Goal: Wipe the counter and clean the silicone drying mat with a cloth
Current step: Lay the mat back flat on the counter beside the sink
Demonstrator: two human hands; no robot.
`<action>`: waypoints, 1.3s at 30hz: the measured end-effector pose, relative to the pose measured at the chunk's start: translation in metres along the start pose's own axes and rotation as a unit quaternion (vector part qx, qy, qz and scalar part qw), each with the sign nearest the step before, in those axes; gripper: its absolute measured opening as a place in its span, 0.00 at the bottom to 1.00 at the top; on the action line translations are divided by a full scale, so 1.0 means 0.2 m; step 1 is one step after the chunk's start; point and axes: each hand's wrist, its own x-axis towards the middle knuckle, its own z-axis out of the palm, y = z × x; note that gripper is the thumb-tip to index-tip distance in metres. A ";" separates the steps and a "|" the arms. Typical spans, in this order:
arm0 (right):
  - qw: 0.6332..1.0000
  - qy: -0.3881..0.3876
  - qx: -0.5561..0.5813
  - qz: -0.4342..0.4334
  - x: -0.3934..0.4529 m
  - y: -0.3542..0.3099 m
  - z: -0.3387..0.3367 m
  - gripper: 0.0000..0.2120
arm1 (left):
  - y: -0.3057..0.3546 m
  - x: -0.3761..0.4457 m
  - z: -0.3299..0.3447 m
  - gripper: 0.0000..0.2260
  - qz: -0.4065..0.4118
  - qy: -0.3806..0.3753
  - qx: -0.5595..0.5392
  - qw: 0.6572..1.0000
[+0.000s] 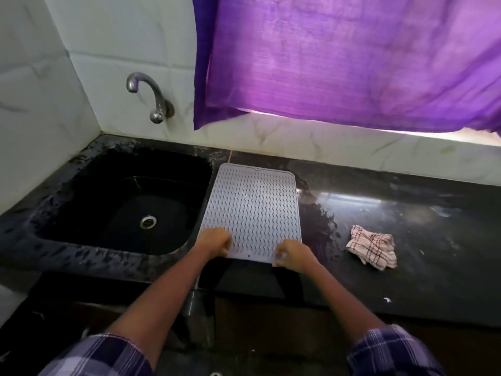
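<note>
Near corners of one pale grey ribbed silicone drying mat (252,210) hidden under two hands. Left hand (214,241) with grip clamped on the mat's lower-left corner; right hand (292,253) with grip clamped on the lower-right corner, fingertips blurred. Mat at frame centre, flat on black glossy worktop (406,207), left edge just beside one black sink (122,202); near edge slightly past the worktop's front. One crumpled pink-and-white checked cloth (372,249) centre-right, apart from mat and hands. One metal tap (147,97) upper left. One purple curtain (339,58) cut off at top and right. Two checked sleeves cut off at bottom.
</note>
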 end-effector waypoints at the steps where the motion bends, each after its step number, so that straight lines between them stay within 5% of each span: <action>1: 1.000 0.001 -0.021 -0.007 -0.02 0.01 0.01 0.14 | 0.01 -0.01 0.02 0.11 0.002 -0.011 0.024 1.000; 8: 0.976 0.001 -0.212 -0.054 0.03 0.00 0.02 0.12 | 0.06 0.02 0.04 0.13 0.052 0.019 0.163 0.985; 36: 0.981 -0.085 -0.169 -0.029 -0.26 -0.08 0.01 0.11 | 0.22 -0.31 0.17 0.13 0.079 0.023 0.205 0.975; 39: 0.984 -0.106 -0.146 0.001 -0.23 -0.08 -0.04 0.05 | 0.17 -0.33 0.10 0.13 0.048 0.028 0.173 0.983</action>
